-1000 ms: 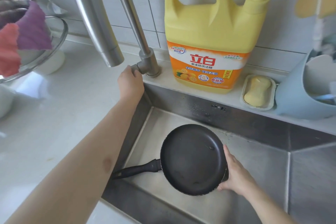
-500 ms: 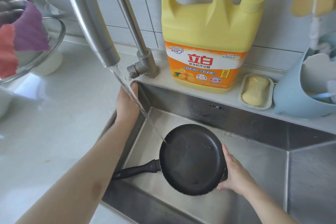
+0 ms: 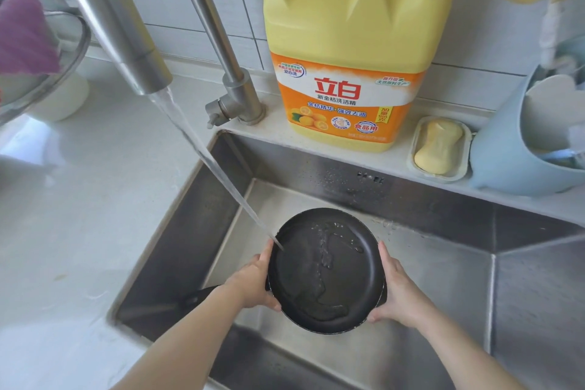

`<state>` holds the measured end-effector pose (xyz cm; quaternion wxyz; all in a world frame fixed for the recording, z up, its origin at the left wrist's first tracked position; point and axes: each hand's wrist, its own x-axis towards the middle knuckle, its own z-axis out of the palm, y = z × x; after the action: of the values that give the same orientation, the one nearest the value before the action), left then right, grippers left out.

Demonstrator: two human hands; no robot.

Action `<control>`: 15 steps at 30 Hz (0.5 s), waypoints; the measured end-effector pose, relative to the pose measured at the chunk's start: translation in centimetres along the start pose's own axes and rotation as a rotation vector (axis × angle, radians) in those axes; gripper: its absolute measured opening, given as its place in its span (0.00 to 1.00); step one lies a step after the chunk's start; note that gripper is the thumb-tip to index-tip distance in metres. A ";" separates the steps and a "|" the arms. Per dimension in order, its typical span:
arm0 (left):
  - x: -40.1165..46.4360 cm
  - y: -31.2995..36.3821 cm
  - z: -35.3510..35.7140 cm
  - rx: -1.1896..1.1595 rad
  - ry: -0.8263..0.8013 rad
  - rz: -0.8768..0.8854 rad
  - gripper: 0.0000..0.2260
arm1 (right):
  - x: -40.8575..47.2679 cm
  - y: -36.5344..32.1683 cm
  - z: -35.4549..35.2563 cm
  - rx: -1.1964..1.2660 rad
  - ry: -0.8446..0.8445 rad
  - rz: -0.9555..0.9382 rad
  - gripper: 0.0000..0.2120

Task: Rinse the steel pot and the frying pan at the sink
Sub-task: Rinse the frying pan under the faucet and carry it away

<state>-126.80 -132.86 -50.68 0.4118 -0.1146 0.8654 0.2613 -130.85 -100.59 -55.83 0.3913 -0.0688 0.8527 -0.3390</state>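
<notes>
A purple cloth sits at the worktop's far-left edge. Water runs from the faucet spout into the frying pan, striking near its left rim. The pan is held above the sink basin, tilted toward the viewer. The left hand grips the left rim, thumb up along the edge; the right hand grips the right rim likewise. Both forearms reach in from the near edge. On the sink's back ledge stand a yellow detergent jug and a soap dish.

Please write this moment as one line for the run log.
step: rinsing | black round frying pan: over steel sink, under water stream | left hand: grips rim | right hand: grips rim
</notes>
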 end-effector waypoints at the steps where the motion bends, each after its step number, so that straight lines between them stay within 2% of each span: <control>1: 0.1 -0.1 0.1 0.001 0.004 0.005 0.65 | 0.1 0.0 0.0 0.007 0.001 -0.003 0.75; 8: 0.3 -0.1 -0.7 -0.056 -0.023 0.021 0.68 | 0.6 0.1 0.1 0.058 0.001 -0.005 0.76; 12: -0.9 1.7 -4.0 0.094 -0.079 0.014 0.66 | -0.1 -0.3 -0.1 0.154 -0.025 -0.014 0.77; 15: -2.2 2.9 -6.6 0.142 -0.097 0.054 0.66 | -1.8 -1.1 -0.3 0.258 -0.016 -0.026 0.73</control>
<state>-130.90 -134.04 -44.43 0.4533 -0.0486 0.8636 0.2154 -129.95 -100.56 -53.88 0.3995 -0.0316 0.7980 -0.4502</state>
